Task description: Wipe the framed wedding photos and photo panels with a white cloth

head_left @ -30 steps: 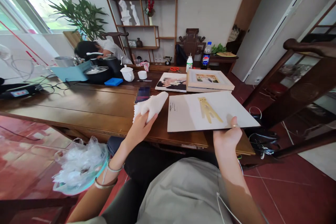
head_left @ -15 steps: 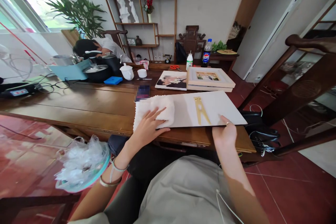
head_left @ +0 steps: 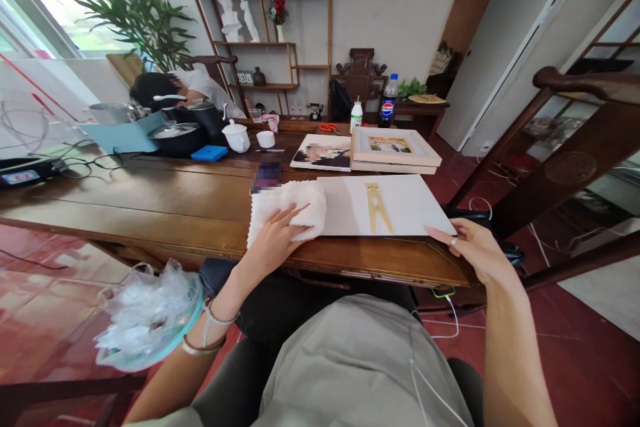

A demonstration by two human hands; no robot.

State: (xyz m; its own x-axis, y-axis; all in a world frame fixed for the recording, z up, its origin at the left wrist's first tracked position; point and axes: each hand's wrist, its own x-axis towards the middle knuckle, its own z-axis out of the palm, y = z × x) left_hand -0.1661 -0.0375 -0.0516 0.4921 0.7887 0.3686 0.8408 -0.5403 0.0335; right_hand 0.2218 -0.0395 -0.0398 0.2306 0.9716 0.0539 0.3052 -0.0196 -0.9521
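Observation:
A white board (head_left: 410, 203) with a gold easel stand (head_left: 376, 205) on its back lies flat on the wooden table (head_left: 150, 200). My left hand (head_left: 274, 242) presses flat, fingers spread, on a white cloth (head_left: 293, 208) that covers the board's left end. My right hand (head_left: 473, 250), open with a ring on one finger, touches the board's near right corner at the table edge.
Behind the board lie a photo print (head_left: 324, 152) and stacked picture frames (head_left: 395, 150). Further back stand a cola bottle (head_left: 385, 109), a glue bottle (head_left: 355, 115), scissors, cups and pots. Another person (head_left: 170, 87) bends over the far left end. A bag-lined bin (head_left: 145, 313) sits at my left knee.
The board, held tilted a second ago, now lies flat on the table. My left hand brought the cloth down onto its left end. My right hand slid off to the board's right corner.

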